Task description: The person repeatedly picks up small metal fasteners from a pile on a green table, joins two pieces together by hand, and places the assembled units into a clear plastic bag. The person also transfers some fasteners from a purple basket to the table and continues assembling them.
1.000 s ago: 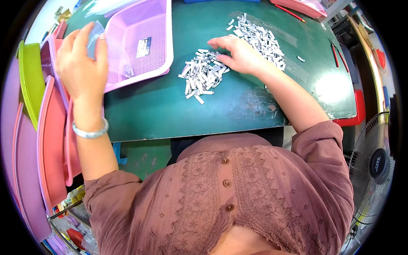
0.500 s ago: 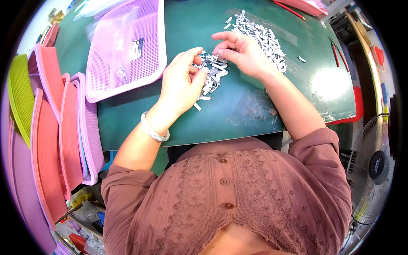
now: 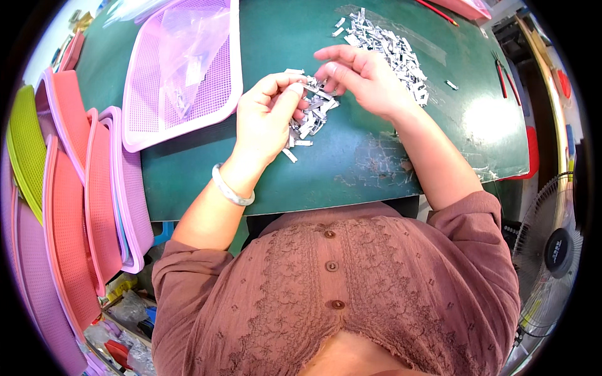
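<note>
My left hand (image 3: 266, 119), with a pale bangle (image 3: 231, 187) at its wrist, is closed in a pinch on a small silvery piece (image 3: 303, 80). It is over the left edge of a small pile of silvery-white pieces (image 3: 315, 119) on the green table. My right hand (image 3: 367, 81) hovers at the far right side of that pile, its index finger stretched toward the left. Its thumb and other fingers are drawn together, and what they hold, if anything, is hidden. A larger heap of similar pieces (image 3: 398, 59) lies beyond my right hand, partly on clear plastic.
A pink-purple mesh basket (image 3: 235, 69) on the left of the table (image 3: 282, 185) holds a clear plastic bag (image 3: 191, 47). Stacked coloured baskets (image 3: 72, 207) stand left of the table. Red-handled pliers (image 3: 502, 80) and a red pencil (image 3: 437, 11) lie at right. A fan (image 3: 555, 250) stands lower right.
My left thumb and fingers have come together in a pinch. My right hand's thumb and fingers have drawn closer, near the pile. The view has shifted slightly, and the bag in the basket looks spread differently.
</note>
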A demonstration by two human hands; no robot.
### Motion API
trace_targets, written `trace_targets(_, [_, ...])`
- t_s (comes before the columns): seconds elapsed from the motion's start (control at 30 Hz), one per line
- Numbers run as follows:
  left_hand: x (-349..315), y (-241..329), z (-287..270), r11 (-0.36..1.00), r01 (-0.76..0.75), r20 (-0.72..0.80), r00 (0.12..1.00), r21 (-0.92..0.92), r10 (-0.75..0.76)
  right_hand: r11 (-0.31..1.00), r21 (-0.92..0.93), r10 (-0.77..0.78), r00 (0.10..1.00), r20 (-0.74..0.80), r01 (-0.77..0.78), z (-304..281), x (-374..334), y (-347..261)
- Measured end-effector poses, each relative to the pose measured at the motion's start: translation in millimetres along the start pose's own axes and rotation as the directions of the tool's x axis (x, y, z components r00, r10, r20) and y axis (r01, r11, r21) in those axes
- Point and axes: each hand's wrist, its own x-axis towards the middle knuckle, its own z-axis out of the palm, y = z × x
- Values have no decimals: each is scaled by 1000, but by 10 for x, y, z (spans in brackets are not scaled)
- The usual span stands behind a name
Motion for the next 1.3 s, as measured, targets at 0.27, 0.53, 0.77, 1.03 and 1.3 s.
trace_targets(0.27, [-10, 45, -55, 892, 234, 94, 972, -387, -215, 799, -551, -280, 960, 9, 239, -74, 1, 153])
trace_targets(0.53, [-7, 20, -119, 849, 293, 160, 956, -441, -247, 714, -618, -323, 938, 129, 330, -93, -30, 140])
trace_targets(0.77, [-19, 14, -117, 857, 296, 170, 954, -422, -246, 743, -598, -302, 948, 101, 300, -92, -12, 172])
trace_targets(1.03, [-23, 26, -116, 866, 302, 165, 953, -398, -256, 898, -419, -137, 990, 30, 137, -142, -12, 129])
trace_targets(1.3, [-43, 77, -42, 886, 327, 147, 945, -330, -293, 994, 109, 1, 993, 121, -14, -139, -49, -11])
